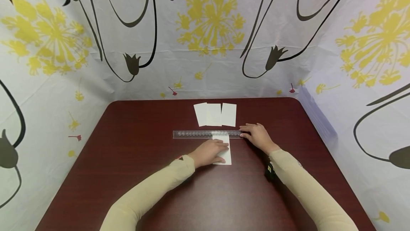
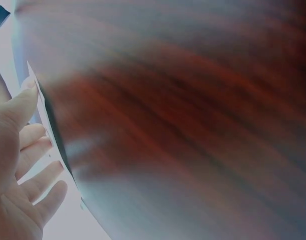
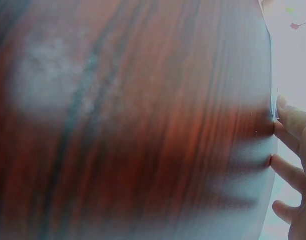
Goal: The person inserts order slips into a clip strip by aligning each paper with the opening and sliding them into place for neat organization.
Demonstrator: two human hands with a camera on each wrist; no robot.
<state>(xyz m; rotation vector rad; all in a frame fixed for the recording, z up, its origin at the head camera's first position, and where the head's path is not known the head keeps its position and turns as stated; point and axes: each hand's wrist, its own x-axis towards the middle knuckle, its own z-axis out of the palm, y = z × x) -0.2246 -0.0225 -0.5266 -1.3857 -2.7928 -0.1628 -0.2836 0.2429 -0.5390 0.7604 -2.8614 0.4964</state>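
Note:
A clear plastic ruler (image 1: 192, 134) with a row of round shapes along it lies crosswise on the table. My right hand (image 1: 258, 137) pinches its right end, thumb on the near side and fingers on the far side. Under the ruler's middle passes the top of a white card (image 1: 228, 157), which extends toward me. My left hand (image 1: 209, 152) rests on this card with its fingers extended, covering part of it. In the left wrist view, the thumb (image 2: 25, 102) lies along the card's edge and the other fingers are spread.
Beyond the ruler lie three white cards side by side: a left one (image 1: 200, 114), a middle one (image 1: 214, 114) and a right one (image 1: 229, 114). The dark red-brown table (image 1: 144, 117) has rounded far corners. Patterned white cloth (image 1: 211, 74) surrounds it at the back and sides.

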